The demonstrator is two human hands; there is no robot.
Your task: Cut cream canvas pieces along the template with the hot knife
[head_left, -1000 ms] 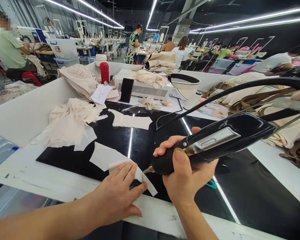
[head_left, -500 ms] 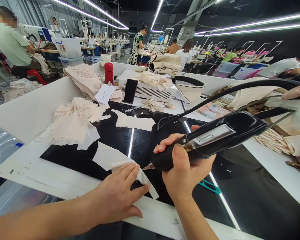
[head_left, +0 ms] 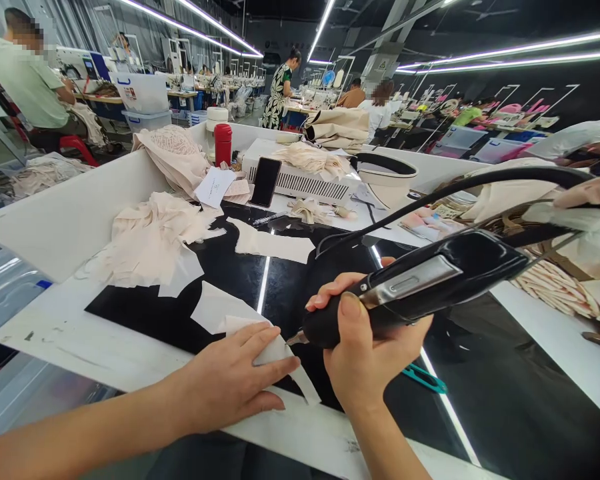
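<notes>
My left hand (head_left: 240, 377) lies on a folded piece of cream fabric (head_left: 267, 348), its fingers stretched out and pressing down. A narrow tail of that fabric runs toward the table's front edge. My right hand (head_left: 367, 347) is wrapped round a black corded power tool (head_left: 420, 277) with a silver switch plate. Its pointed metal tip (head_left: 297, 338) is at the fabric's edge, just right of my left fingertips. Under the folded fabric lies a pale flat piece (head_left: 215, 308). Another cream cut piece (head_left: 275, 241) rests farther back on the black mat (head_left: 230, 267).
A fabric pile (head_left: 150, 240) lies at left. Behind stand a phone (head_left: 266, 181), a red bottle (head_left: 223, 145) and a white vented box (head_left: 310, 183). A teal tool (head_left: 425, 378) lies right of my wrist. Another person's hand (head_left: 595, 193) is by the cord at right.
The view has shifted slightly. The power tool's rear end has dipped a little, while its tip stays by the fabric's edge. My left hand remains flat on the fabric.
</notes>
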